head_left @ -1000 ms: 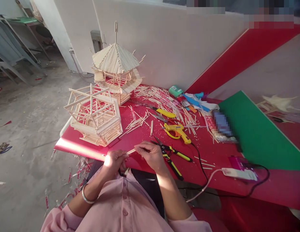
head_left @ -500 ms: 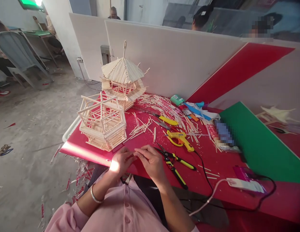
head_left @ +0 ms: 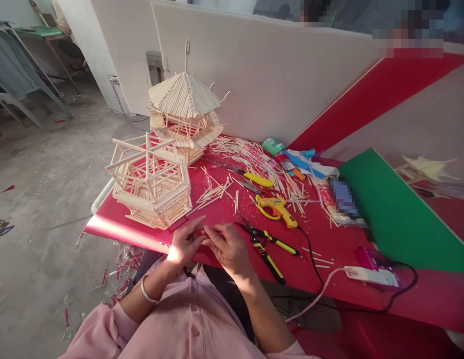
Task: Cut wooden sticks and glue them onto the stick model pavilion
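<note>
1 crosswise stick (head_left: 210,232): left hand (head_left: 185,243), right hand (head_left: 230,249)

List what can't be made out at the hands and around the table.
- Head view: whatever sits between the left hand and right hand is covered by them, so the grip is unclear.
- Head view: the pixelated patch right of the glue gun masks whatever lies there.
- Head view: beyond the white partition, the top edge and blur blocks hide whoever is there.

White partition wall (head_left: 276,80), grey concrete floor (head_left: 41,199), sunlit.
</note>
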`<state>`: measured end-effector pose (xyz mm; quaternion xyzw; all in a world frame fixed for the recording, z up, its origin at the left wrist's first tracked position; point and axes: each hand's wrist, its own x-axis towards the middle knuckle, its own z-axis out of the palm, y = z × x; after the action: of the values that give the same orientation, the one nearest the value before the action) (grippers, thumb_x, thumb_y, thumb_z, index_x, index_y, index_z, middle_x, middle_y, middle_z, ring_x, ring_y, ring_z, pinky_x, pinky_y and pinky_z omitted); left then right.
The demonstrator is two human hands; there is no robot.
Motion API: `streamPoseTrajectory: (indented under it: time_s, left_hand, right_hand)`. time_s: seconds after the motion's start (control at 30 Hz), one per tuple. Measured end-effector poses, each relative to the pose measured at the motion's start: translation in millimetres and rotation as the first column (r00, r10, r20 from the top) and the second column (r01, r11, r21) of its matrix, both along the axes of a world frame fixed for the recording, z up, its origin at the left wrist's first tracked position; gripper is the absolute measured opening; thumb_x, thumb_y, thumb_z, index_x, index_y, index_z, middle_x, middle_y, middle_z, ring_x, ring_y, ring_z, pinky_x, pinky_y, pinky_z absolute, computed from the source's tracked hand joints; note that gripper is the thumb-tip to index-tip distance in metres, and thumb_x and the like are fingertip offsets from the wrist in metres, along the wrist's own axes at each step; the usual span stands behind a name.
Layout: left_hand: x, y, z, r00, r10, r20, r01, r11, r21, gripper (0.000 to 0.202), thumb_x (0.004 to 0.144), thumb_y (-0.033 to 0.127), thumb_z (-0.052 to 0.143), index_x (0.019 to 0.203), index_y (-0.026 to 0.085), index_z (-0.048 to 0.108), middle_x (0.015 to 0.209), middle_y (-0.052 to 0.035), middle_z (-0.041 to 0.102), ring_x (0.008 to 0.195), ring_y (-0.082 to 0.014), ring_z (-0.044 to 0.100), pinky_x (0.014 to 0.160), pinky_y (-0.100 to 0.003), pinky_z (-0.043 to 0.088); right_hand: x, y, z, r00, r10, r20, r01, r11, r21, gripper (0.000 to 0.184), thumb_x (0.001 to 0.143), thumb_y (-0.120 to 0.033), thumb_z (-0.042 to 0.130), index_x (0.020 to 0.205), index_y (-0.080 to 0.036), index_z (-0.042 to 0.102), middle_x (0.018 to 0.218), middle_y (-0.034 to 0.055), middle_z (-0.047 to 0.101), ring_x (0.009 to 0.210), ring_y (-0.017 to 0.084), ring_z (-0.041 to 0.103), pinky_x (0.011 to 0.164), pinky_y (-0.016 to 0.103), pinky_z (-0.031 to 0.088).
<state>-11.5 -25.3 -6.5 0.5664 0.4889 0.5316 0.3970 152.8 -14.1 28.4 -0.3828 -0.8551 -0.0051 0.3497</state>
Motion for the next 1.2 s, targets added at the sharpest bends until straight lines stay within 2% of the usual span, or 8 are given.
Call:
streamPoseTrajectory:
  time_s: [0.17,0.33,0.5,0.67,0.87,1.0,1.1,1.2]
  left_hand:
    - [2.2,2.3,3.2,0.998,0.027,0.053,-0.025,0.999,-0.034,0.042,0.079,0.028,0.071,0.119,0.015,0.069,0.089,-0.0075,0.078,0.048,-0.0067,0.056,0.049,-0.016,0.05]
    - [2.8,3.3,4.5,0.995,0.042,0.085,-0.039,0.998,-0.046,0.038,0.079,0.027,0.07,0.116,0.016,0.071,0.092,-0.0079,0.078,0.069,-0.0148,0.071,0.065,-0.021,0.058]
    - [4.6,3.3,-0.2,0.996,0.074,0.054,-0.071,0.996,-0.05,0.035,0.079,0.025,0.069,0.112,0.015,0.072,0.091,-0.0084,0.078,0.07,-0.0161,0.072,0.063,-0.021,0.059]
    - [7.5,4.1,-4.9,0.993,0.109,0.035,-0.107,0.992,-0.063,0.03,0.079,0.025,0.069,0.107,0.016,0.075,0.091,-0.0081,0.078,0.073,-0.0193,0.072,0.063,-0.025,0.06]
    - [8.6,3.7,2.3,0.998,0.056,-0.004,-0.056,0.998,-0.01,0.019,0.082,0.025,0.067,0.096,0.019,0.078,0.09,-0.0068,0.079,0.078,-0.0211,0.072,0.07,-0.028,0.059]
    - [9.2,4.0,7.0,0.997,0.076,-0.01,-0.076,0.997,0.01,0.018,0.081,0.023,0.066,0.094,0.019,0.078,0.086,-0.0059,0.079,0.075,-0.0204,0.072,0.069,-0.028,0.059]
    - [7.4,2.9,5.1,0.997,0.082,-0.014,-0.081,0.996,0.032,0.016,0.082,0.025,0.066,0.091,0.019,0.078,0.087,-0.0065,0.079,0.077,-0.021,0.073,0.072,-0.03,0.059]
    - [2.9,1.7,-0.8,0.994,0.1,-0.046,-0.099,0.995,0.024,0.016,0.081,0.029,0.069,0.089,0.018,0.078,0.087,-0.0077,0.079,0.077,-0.0215,0.073,0.073,-0.032,0.06]
  right_hand:
    - [2.3,1.5,4.2,0.992,-0.016,0.125,0.015,1.0,0.011,0.038,0.091,-0.042,0.059,0.122,-0.022,0.067,0.096,0.0105,0.067,0.093,0.022,0.057,0.085,0.034,0.05]
    - [1.5,3.7,8.9,0.987,-0.038,0.159,0.034,0.999,0.029,0.037,0.089,-0.043,0.062,0.119,-0.022,0.069,0.099,0.0105,0.068,0.096,0.023,0.055,0.086,0.035,0.049]
    - [1.8,4.1,9.6,0.986,-0.037,0.165,0.03,0.999,0.044,0.036,0.091,-0.043,0.059,0.12,-0.023,0.069,0.102,0.0109,0.068,0.099,0.023,0.055,0.088,0.036,0.049]
    - [2.1,5.9,8.2,0.989,-0.032,0.148,0.016,0.994,0.109,0.036,0.092,-0.043,0.058,0.121,-0.023,0.067,0.101,0.0107,0.069,0.095,0.024,0.058,0.082,0.037,0.051]
    - [2.9,8.4,7.2,0.991,-0.009,0.135,-0.012,0.987,0.161,0.036,0.093,-0.04,0.056,0.124,-0.023,0.065,0.1,0.0103,0.069,0.093,0.024,0.06,0.078,0.036,0.053]
    - [0.4,8.7,4.4,0.993,-0.01,0.115,-0.007,0.989,0.145,0.035,0.093,-0.04,0.056,0.123,-0.023,0.065,0.103,0.0109,0.069,0.093,0.025,0.062,0.078,0.039,0.054]
    - [-3.1,0.6,3.4,0.998,-0.015,0.067,0.011,0.998,0.061,0.045,0.095,-0.044,0.05,0.134,-0.021,0.056,0.115,0.0141,0.066,0.103,0.026,0.062,0.083,0.04,0.055]
    - [2.3,-6.3,7.2,0.998,-0.062,-0.027,0.061,0.998,-0.019,0.06,0.097,-0.046,0.045,0.148,-0.015,0.036,0.127,0.0181,0.061,0.114,0.027,0.059,0.089,0.039,0.055]
